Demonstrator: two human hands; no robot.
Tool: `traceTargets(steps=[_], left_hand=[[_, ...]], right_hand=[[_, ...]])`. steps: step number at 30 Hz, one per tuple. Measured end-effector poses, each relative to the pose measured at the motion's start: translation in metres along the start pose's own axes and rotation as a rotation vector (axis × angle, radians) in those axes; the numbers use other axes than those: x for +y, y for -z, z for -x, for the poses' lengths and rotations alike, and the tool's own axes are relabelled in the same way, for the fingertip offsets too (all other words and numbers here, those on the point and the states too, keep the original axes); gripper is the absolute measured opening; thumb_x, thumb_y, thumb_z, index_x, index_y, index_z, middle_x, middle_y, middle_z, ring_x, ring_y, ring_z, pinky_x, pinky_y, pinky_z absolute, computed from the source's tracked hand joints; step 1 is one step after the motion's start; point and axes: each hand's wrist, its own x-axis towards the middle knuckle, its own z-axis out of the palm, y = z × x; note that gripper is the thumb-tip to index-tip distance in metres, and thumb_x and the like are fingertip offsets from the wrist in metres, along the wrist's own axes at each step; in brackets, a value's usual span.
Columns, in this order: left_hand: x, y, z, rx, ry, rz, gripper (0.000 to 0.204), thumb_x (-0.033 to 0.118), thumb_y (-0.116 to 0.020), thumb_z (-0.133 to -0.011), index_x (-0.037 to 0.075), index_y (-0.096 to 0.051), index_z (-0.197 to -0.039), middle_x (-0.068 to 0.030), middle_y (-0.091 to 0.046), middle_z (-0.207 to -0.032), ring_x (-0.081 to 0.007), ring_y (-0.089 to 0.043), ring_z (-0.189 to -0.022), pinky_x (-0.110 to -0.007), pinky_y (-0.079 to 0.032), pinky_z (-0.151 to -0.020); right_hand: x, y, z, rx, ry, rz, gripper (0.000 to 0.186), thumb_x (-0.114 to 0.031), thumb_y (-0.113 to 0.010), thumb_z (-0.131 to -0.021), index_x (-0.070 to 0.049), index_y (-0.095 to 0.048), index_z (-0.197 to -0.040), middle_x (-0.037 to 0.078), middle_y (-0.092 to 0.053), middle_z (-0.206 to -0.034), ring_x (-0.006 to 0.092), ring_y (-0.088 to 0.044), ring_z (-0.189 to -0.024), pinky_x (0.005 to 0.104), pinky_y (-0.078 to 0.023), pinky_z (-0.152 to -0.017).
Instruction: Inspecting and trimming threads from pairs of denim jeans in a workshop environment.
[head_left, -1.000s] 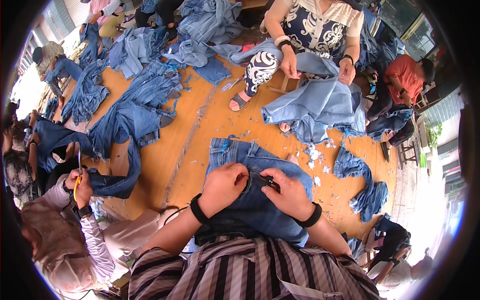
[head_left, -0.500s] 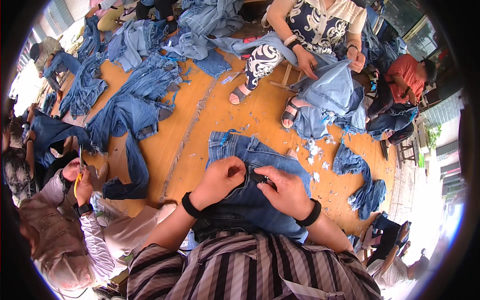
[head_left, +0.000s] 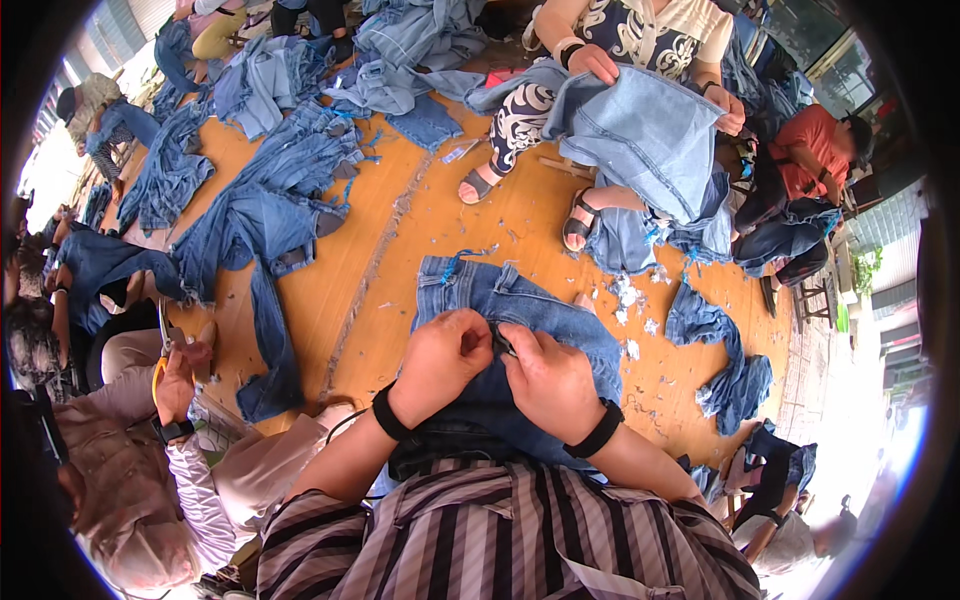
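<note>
A pair of blue jeans (head_left: 565, 335) is spread across my lap, with a bright blue tie (head_left: 455, 263) at its far left edge. My left hand (head_left: 440, 368) is closed, its fingertips pinching the denim near the middle of the garment. Close beside it, my right hand (head_left: 552, 390) is closed around a small black tool (head_left: 499, 338). Only a bit of that tool shows between the two hands; its working end is hidden, so I cannot tell its exact kind.
A co-worker opposite holds up light-blue denim (head_left: 645, 140). On my left another person holds yellow-handled scissors (head_left: 163, 365). Heaped jeans (head_left: 270, 200) cover the orange floor (head_left: 385, 255) at far left. White scraps (head_left: 628, 300) and a denim piece (head_left: 715, 340) lie to the right.
My right hand has shifted slightly left, closer to my left hand, covering more of the black tool. The co-worker opposite has lifted and spread the light-blue denim.
</note>
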Motion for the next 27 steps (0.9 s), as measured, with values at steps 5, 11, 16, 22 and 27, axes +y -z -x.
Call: traceTargets(steps=[5,11,16,22,27], left_hand=[[-0.004,0.000,0.000,0.019,0.000,0.035,0.008,0.001,-0.071,-0.082,0.002,-0.066,-0.086,-0.0083,-0.064,-0.076,-0.0183,-0.061,-0.068,-0.031,-0.050,-0.063],[0.003,0.002,0.000,0.004,-0.009,-0.013,0.011,0.006,-0.074,-0.078,0.005,-0.066,-0.086,-0.0105,-0.067,-0.078,-0.0262,-0.067,-0.070,-0.037,-0.054,-0.064],[-0.002,-0.001,-0.001,0.049,-0.033,-0.024,0.012,0.005,-0.074,-0.078,0.005,-0.066,-0.086,-0.0106,-0.066,-0.077,-0.0264,-0.067,-0.070,-0.037,-0.054,-0.064],[-0.004,-0.003,0.001,0.090,-0.028,0.046,0.013,0.004,-0.075,-0.077,0.005,-0.066,-0.086,-0.0097,-0.066,-0.076,-0.0248,-0.066,-0.069,-0.035,-0.053,-0.064],[-0.001,0.000,0.000,0.116,-0.001,0.071,0.012,0.002,-0.074,-0.077,0.005,-0.066,-0.086,-0.0088,-0.065,-0.075,-0.0229,-0.065,-0.068,-0.034,-0.052,-0.063]], right_hand=[[0.000,-0.002,0.000,0.041,0.027,-0.037,0.033,-0.010,-0.070,-0.087,-0.006,-0.063,-0.120,0.015,-0.067,-0.084,0.0351,-0.068,-0.068,0.0427,-0.056,-0.061],[-0.003,-0.006,-0.003,0.073,0.045,-0.012,0.034,-0.009,-0.071,-0.086,-0.006,-0.063,-0.119,0.015,-0.068,-0.084,0.0355,-0.068,-0.068,0.0434,-0.056,-0.061],[0.003,-0.017,-0.006,0.123,-0.020,-0.114,0.034,-0.007,-0.070,-0.086,-0.007,-0.062,-0.119,0.018,-0.070,-0.089,0.0384,-0.069,-0.070,0.0463,-0.057,-0.063],[0.000,-0.015,-0.005,0.141,-0.029,-0.125,0.034,-0.007,-0.069,-0.086,-0.006,-0.063,-0.119,0.018,-0.071,-0.093,0.0389,-0.069,-0.073,0.0458,-0.058,-0.065],[0.000,-0.013,-0.006,0.136,0.028,-0.092,0.032,-0.007,-0.069,-0.086,-0.006,-0.065,-0.118,0.018,-0.071,-0.090,0.0374,-0.069,-0.070,0.0440,-0.058,-0.064]])
